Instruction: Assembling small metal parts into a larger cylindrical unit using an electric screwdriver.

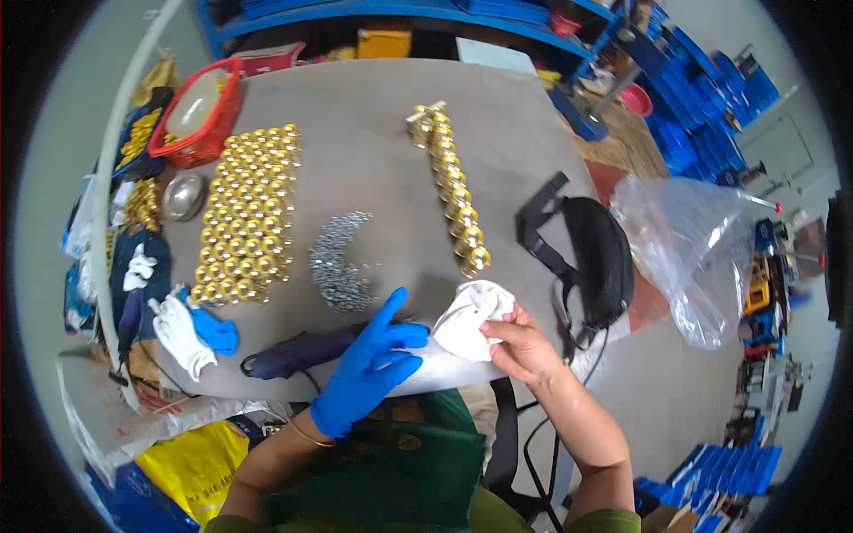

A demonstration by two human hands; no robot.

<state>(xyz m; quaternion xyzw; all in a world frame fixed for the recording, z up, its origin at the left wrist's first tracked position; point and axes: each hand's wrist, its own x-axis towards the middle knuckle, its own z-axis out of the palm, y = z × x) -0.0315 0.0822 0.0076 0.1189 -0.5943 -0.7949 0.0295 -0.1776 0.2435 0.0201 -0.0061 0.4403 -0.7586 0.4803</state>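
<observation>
We're pinching white cloth [466, 322] with bare right hand [528, 346], holding gloved left hand [362, 373] empty, fingers apart; best lifting cloth clear of small metal parts [332, 274]

Taking the pile of small parts [339, 275] on the desk [373, 115] as hub: block of rounded pieces [249, 213] at 10 o'clock, basket [233, 96] farther out toward 11, row of rounded pieces [455, 186] at 2. Pouch [601, 258] at 3, plastic bag [697, 284] beyond it. Cloth [466, 324] in the right hand [530, 353] at 4, gloves [184, 338] at 8.
</observation>
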